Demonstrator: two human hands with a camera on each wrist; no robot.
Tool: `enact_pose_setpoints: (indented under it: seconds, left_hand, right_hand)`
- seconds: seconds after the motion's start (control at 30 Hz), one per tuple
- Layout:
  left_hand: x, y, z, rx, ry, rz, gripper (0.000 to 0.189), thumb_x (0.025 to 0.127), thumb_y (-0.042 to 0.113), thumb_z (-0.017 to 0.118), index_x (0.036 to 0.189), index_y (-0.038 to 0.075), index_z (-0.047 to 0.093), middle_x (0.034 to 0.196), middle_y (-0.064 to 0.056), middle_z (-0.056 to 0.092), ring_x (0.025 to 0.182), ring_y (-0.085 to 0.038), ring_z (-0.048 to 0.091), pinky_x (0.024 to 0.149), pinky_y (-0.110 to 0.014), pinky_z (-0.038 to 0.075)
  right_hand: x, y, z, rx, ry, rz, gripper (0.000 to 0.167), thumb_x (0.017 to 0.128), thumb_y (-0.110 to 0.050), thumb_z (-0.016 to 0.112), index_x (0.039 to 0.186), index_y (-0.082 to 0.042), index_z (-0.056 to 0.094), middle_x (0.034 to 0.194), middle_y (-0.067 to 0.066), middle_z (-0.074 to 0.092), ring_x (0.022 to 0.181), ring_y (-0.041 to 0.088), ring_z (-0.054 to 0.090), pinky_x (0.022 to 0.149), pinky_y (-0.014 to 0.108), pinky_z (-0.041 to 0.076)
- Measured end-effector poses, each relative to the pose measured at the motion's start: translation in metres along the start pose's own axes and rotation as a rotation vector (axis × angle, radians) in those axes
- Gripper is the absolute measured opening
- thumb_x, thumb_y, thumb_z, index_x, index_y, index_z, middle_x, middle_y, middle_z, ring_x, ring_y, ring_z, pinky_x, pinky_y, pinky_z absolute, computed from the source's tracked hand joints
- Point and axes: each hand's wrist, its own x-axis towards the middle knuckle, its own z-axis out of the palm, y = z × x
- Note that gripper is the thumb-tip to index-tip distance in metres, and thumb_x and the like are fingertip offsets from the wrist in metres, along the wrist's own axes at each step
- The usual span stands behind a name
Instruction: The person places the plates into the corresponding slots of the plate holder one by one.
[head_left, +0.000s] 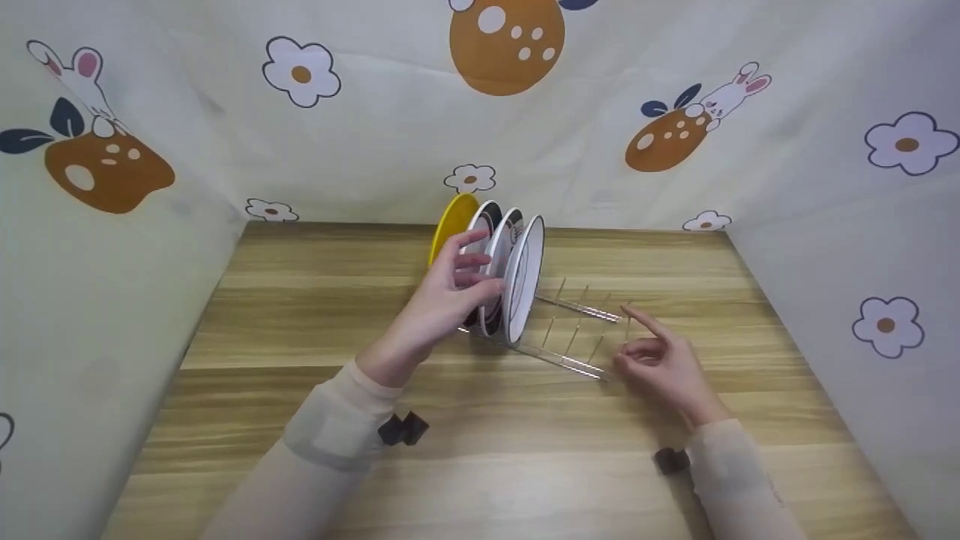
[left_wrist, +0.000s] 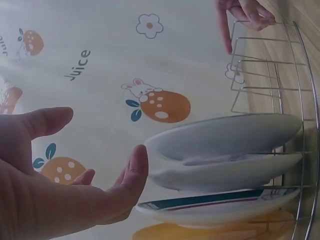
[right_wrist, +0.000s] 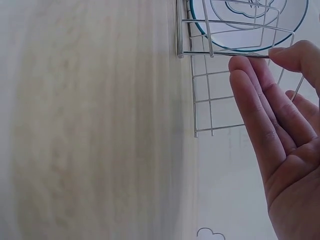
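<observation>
A wire dish rack [head_left: 559,360] holds several plates on edge. At its left end stands a yellow plate [head_left: 448,222]; the rightmost is a white plate [head_left: 531,274] with a thin dark rim and line drawing. My left hand [head_left: 448,296] hovers over the near side of the plates, fingers bent and thumb apart. In the left wrist view, nothing lies between that thumb and the fingers [left_wrist: 134,172]. At the rack's right end, my right hand [head_left: 664,364] pinches an end wire between thumb and fingertips, as the right wrist view shows; its index finger reaches a far prong.
The rack stands on a wood-grain table [head_left: 315,315], in its rear half. A pale cloth [head_left: 382,135] printed with flowers, rabbits and orange fruit hangs behind and along both sides. Upright prongs [head_left: 576,341] stick up along the rack's right half.
</observation>
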Motion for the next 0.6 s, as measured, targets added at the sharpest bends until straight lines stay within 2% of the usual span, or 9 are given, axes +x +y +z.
enact_pose_setpoints:
  seconds: [0.13,0.3,0.4,0.5,0.6]
  left_hand:
    - [-0.005,-0.008,-0.015,0.036,0.036,-0.011,0.071,0.092,0.01,0.07,0.155,0.013,0.036,0.143,-0.023,0.052,0.115,-0.035,0.062,0.098,-0.042,0.057]
    - [-0.009,-0.027,-0.035,0.09,0.119,-0.014,0.068,0.092,0.008,0.07,0.153,0.011,0.041,0.136,-0.023,0.055,0.102,-0.032,0.062,0.084,-0.035,0.057]
    - [-0.01,-0.042,-0.046,0.11,0.172,0.008,0.066,0.091,0.005,0.07,0.151,0.012,0.044,0.129,-0.022,0.056,0.088,-0.027,0.061,0.076,-0.031,0.056]
    - [-0.01,-0.056,-0.054,0.146,0.217,0.032,0.064,0.091,0.003,0.07,0.15,0.014,0.047,0.122,-0.02,0.056,0.074,-0.021,0.056,0.069,-0.028,0.054]
    - [-0.008,-0.069,-0.059,0.206,0.257,0.038,0.064,0.09,0.003,0.071,0.149,0.018,0.049,0.12,-0.018,0.057,0.068,-0.019,0.05,0.062,-0.025,0.049]
  right_hand:
    - [-0.001,0.002,-0.001,-0.004,-0.007,-0.021,0.087,0.084,-0.005,0.084,0.156,-0.032,0.044,0.1,0.018,0.077,0.093,0.026,0.076,0.087,0.029,0.062]
    - [-0.001,0.002,-0.004,0.009,-0.009,-0.063,0.085,0.085,-0.009,0.084,0.158,-0.025,0.044,0.098,0.017,0.077,0.09,0.026,0.077,0.085,0.03,0.063]
    - [0.002,0.002,-0.01,0.019,0.006,-0.097,0.075,0.09,-0.012,0.08,0.156,-0.019,0.046,0.096,0.02,0.077,0.085,0.028,0.078,0.081,0.032,0.064]
    - [0.009,0.0,-0.019,-0.023,0.037,-0.119,0.061,0.096,-0.016,0.074,0.152,-0.013,0.051,0.094,0.02,0.077,0.081,0.025,0.078,0.075,0.032,0.064]
    - [0.019,-0.004,-0.027,-0.069,0.071,-0.11,0.053,0.099,-0.022,0.07,0.149,-0.011,0.055,0.096,0.021,0.077,0.08,0.021,0.077,0.074,0.032,0.064]
